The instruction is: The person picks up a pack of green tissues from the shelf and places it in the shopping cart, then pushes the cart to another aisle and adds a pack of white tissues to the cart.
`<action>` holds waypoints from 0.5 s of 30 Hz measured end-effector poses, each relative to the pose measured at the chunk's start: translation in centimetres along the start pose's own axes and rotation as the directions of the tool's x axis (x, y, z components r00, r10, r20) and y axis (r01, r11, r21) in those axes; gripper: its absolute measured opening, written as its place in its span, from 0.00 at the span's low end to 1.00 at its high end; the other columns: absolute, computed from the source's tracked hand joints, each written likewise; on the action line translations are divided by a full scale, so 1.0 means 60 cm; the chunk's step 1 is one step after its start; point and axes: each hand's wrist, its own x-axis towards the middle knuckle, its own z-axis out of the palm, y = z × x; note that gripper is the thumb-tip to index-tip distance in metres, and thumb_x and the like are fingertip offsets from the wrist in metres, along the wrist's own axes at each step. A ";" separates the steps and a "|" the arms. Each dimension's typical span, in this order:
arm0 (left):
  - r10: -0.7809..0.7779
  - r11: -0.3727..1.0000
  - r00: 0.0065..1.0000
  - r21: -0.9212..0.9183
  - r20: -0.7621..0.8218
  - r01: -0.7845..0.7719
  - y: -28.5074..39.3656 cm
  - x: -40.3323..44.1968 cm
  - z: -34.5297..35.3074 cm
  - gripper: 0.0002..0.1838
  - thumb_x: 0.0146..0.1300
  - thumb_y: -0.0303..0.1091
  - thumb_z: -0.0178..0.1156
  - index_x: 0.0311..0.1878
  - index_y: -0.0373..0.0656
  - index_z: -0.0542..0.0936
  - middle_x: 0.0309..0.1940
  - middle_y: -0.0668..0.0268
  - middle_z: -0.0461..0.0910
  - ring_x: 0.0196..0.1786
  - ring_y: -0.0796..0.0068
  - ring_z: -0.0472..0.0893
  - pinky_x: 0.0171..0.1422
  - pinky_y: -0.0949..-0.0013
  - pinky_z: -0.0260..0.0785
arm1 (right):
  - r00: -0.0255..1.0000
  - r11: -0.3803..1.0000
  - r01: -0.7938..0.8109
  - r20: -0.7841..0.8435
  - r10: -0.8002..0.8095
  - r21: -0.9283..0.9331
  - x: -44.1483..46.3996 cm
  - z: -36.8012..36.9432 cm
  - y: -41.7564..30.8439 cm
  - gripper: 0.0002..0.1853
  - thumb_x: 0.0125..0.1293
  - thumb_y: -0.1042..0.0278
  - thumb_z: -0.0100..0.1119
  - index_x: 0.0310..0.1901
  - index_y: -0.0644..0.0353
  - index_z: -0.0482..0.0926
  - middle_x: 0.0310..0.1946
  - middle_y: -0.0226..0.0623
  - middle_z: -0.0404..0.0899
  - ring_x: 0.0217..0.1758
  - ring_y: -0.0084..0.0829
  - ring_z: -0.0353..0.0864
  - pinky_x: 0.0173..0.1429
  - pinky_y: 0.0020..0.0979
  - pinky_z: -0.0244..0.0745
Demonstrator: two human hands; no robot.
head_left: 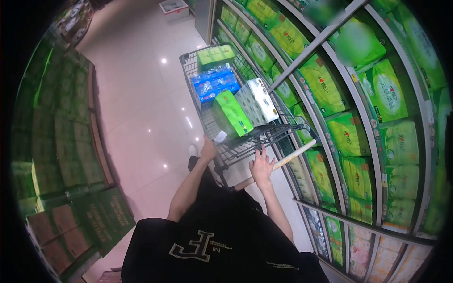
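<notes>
A shopping cart (222, 153) stands before me, holding a yellow-green tissue package (216, 55), a blue plastic-wrapped package (214, 85), a bright green tissue pack (233, 112) and a white patterned multipack (258, 101). My left hand (207, 149) is closed at the cart's left rear side; its fingertips are partly hidden. Just beside it is a small white paper (220, 137). My right hand (262, 167) has its fingers spread over the rear edge of the cart, past the pale handle bar (295, 154), with nothing seen in it.
Shelves (325, 118) of green tissue packages rise close along the cart's right side. Stacked cartons (61, 141) line the left. A shiny tiled floor (155, 118) runs between them, and a white-and-red box (173, 10) sits on it farther ahead.
</notes>
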 end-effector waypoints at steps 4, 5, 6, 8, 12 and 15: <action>0.093 0.995 0.994 -0.035 -0.049 -0.095 -0.030 0.076 -0.027 0.40 0.58 0.26 0.52 0.69 0.28 0.43 0.55 0.27 0.69 0.57 0.30 0.74 0.62 0.45 0.66 | 1.000 0.994 0.005 0.013 -0.004 -0.105 0.056 0.001 -0.046 0.33 0.56 0.61 0.63 0.64 0.56 0.67 0.73 0.45 0.55 0.57 0.44 0.77 0.67 0.65 0.59; 0.060 0.995 0.998 -0.079 -0.010 -0.061 -0.028 0.093 -0.035 0.40 0.58 0.26 0.52 0.69 0.28 0.43 0.56 0.28 0.69 0.58 0.31 0.73 0.63 0.46 0.65 | 1.000 0.996 0.012 0.012 -0.011 -0.083 0.068 0.008 -0.051 0.33 0.55 0.60 0.63 0.64 0.56 0.67 0.73 0.44 0.54 0.57 0.44 0.77 0.67 0.64 0.60; 0.028 0.992 0.999 -0.122 0.037 -0.024 -0.030 0.107 -0.053 0.39 0.59 0.25 0.51 0.70 0.28 0.43 0.57 0.28 0.68 0.59 0.32 0.73 0.64 0.47 0.64 | 1.000 0.998 0.015 0.012 -0.014 -0.064 0.079 0.009 -0.067 0.34 0.55 0.59 0.63 0.64 0.55 0.67 0.73 0.44 0.53 0.57 0.43 0.78 0.66 0.64 0.61; 0.116 0.980 0.993 -0.164 0.019 -0.111 -0.055 0.140 -0.070 0.39 0.59 0.25 0.50 0.70 0.27 0.43 0.59 0.28 0.67 0.61 0.34 0.71 0.66 0.48 0.63 | 0.999 0.999 0.001 -0.039 -0.002 -0.043 0.102 0.009 -0.097 0.34 0.55 0.59 0.64 0.64 0.55 0.67 0.73 0.44 0.55 0.55 0.43 0.79 0.65 0.60 0.64; 0.199 0.965 0.977 -0.160 -0.083 -0.210 -0.077 0.214 -0.089 0.38 0.59 0.23 0.49 0.70 0.26 0.44 0.61 0.28 0.63 0.65 0.36 0.68 0.70 0.51 0.60 | 0.998 0.998 0.004 -0.062 0.000 0.060 0.150 0.007 -0.147 0.30 0.57 0.60 0.62 0.62 0.55 0.66 0.69 0.43 0.60 0.56 0.44 0.79 0.63 0.55 0.67; 0.180 0.976 0.981 -0.107 -0.074 -0.187 -0.077 0.244 -0.116 0.39 0.58 0.25 0.51 0.69 0.24 0.44 0.61 0.27 0.63 0.65 0.34 0.67 0.70 0.50 0.60 | 0.994 0.989 -0.026 -0.100 0.041 0.142 0.182 0.011 -0.177 0.31 0.58 0.60 0.62 0.62 0.56 0.64 0.68 0.43 0.61 0.54 0.46 0.80 0.61 0.54 0.69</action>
